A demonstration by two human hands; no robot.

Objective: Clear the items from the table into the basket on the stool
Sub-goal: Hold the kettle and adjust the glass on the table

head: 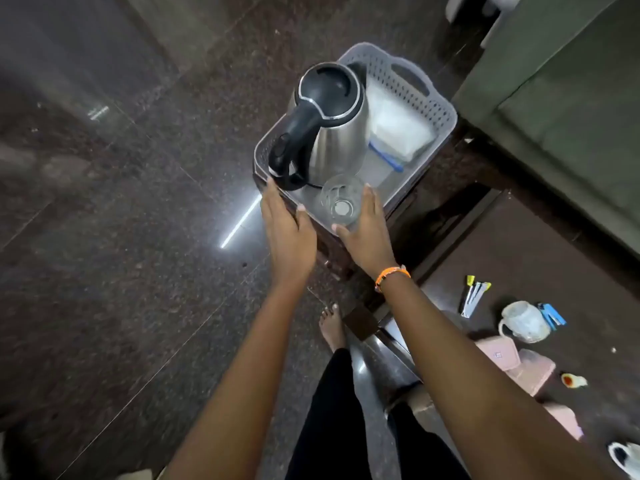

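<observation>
The right hand (363,230) grips a clear glass (341,202) from its right side, thumb curled round the near wall and fingers up the far side, and holds it upright just inside the near end of the basket (440,109). The left hand (289,223) lies flat and relaxed, fingers straight, on the basket's near left rim, just below the kettle (329,123) handle; it grasps nothing. The step in hand looks like setting the glass down, and doing it well means lowering it straight into the free corner in front of the right hand, keeping it clear of the kettle base just beyond the fingertips, and letting go only once its bottom rests on the basket floor; the left hand should keep steadying the basket so it does not slide on the stool (349,258) beneath. In the basket, beyond both hands: one kettle, one glass, one white packet (398,129) with a blue strip. On the table (512,244), right of and behind the right hand, wait one mug (524,320), a bundle of sachets (474,296), one blue item (552,315), one pink pouch (512,362) and one small orange-tipped thing (573,380); another white object at the frame's corner is cut off.
</observation>
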